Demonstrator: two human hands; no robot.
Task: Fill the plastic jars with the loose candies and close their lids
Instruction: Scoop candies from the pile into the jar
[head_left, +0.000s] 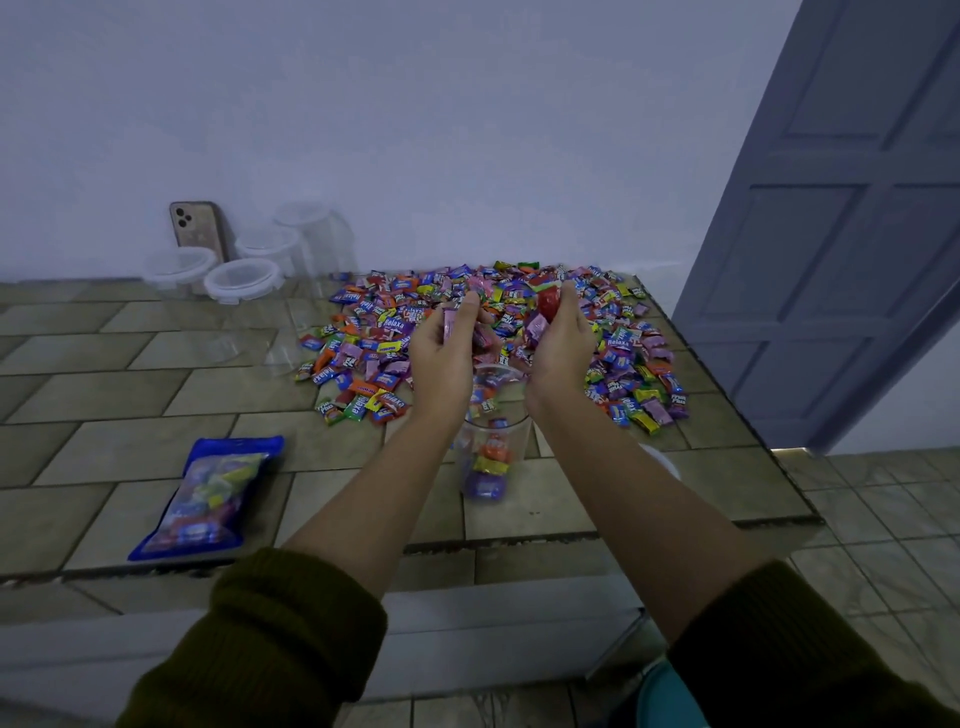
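filling the open jar from two cupped handfuls

the candy pile (374, 332) spreads beyond and to either side of both hands. the blue bag (208, 499) lies beside the left forearm. the clear jar (493, 457), part filled and lidless, stands just under the wrists. left hand (441, 358) and right hand (558, 348) each curl round a clutch of candies (548, 304) above its mouth. best to close the palms over the mouth and loosen the fingers slowly, so nothing spills. several wrappers read "relaxa"; the bag's print is blurred.
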